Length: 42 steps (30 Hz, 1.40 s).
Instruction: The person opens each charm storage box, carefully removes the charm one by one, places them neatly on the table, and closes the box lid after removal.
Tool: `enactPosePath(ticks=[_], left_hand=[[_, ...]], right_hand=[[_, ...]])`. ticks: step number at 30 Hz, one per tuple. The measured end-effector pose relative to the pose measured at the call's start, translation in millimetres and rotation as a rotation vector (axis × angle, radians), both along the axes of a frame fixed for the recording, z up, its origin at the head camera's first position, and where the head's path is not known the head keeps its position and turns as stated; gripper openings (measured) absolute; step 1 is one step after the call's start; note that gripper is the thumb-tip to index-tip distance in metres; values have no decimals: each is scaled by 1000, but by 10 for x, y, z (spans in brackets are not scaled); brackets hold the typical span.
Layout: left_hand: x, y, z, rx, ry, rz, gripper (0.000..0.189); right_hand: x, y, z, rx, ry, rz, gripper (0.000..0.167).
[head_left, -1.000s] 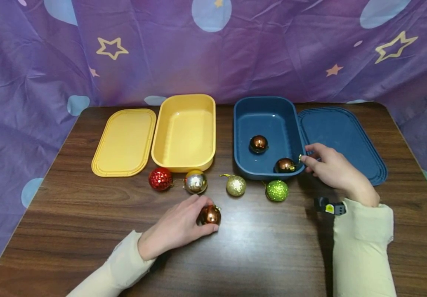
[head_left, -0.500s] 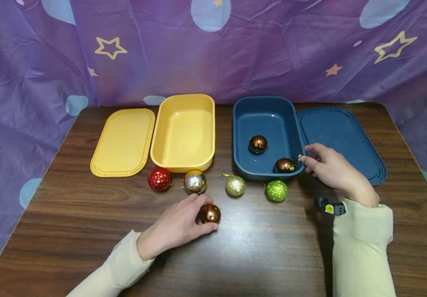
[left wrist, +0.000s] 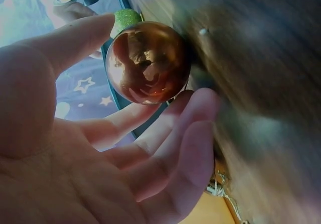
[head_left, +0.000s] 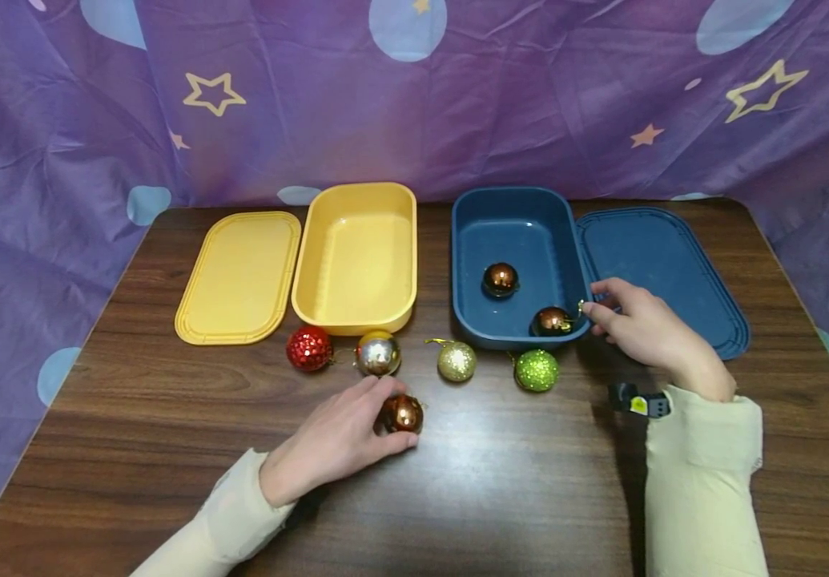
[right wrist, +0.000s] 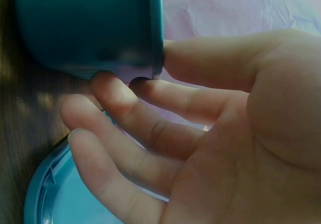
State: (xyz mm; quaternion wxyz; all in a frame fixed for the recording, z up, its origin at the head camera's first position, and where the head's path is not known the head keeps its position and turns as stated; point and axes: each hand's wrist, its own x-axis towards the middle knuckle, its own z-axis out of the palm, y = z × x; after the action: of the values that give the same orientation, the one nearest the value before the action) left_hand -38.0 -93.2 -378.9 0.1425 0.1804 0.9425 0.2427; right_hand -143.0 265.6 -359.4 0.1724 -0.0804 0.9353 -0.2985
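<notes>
My left hand (head_left: 331, 437) holds a shiny brown Christmas ball (head_left: 404, 413) between thumb and fingers, low over the table. Close up in the left wrist view, the thumb lies on one side of the brown ball (left wrist: 149, 63) and the fingers on the other. My right hand (head_left: 648, 328) is at the right rim of the blue box (head_left: 460, 264). Thumb and forefinger pinch a small gold loop there, by a second brown ball (head_left: 553, 321) inside the box. The right wrist view hides the loop behind the box wall (right wrist: 100, 28). A third brown ball (head_left: 501, 280) lies in the box.
On the table before the boxes lie a red ball (head_left: 309, 349), a silver-and-gold ball (head_left: 378, 354), a pale gold glitter ball (head_left: 456, 361) and a green glitter ball (head_left: 537, 371). A yellow box (head_left: 300, 280), a yellow lid (head_left: 237, 280) and a blue lid (head_left: 662, 256) stand behind.
My left hand and the brown ball in it have shifted slightly left. The right hand stays in place at the blue box's rim.
</notes>
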Motion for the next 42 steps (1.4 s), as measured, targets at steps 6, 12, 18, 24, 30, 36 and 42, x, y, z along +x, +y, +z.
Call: enactPosePath(ticks=[6, 12, 18, 24, 30, 36, 42], left_hand=[[-1, -32, 12, 6, -10, 13, 54], [0, -50, 12, 14, 1, 5, 53], [-3, -63, 27, 29, -10, -1, 53], [-29, -101, 80, 33, -1, 29, 48], [-86, -153, 175, 71, 77, 63, 42], [-121, -191, 226, 89, 111, 55, 36], [-168, -206, 322, 87, 144, 40, 28]], right_hand=[[8, 2, 6, -2, -2, -2, 50], [-2, 11, 1, 3, 5, -3, 50], [-7, 5, -4, 13, 11, -5, 50], [-11, 16, -6, 7, 12, 2, 50], [-4, 9, -2, 3, 10, -4, 50], [-8, -3, -4, 11, 2, -7, 50], [-10, -3, -7, 10, -3, -6, 50]])
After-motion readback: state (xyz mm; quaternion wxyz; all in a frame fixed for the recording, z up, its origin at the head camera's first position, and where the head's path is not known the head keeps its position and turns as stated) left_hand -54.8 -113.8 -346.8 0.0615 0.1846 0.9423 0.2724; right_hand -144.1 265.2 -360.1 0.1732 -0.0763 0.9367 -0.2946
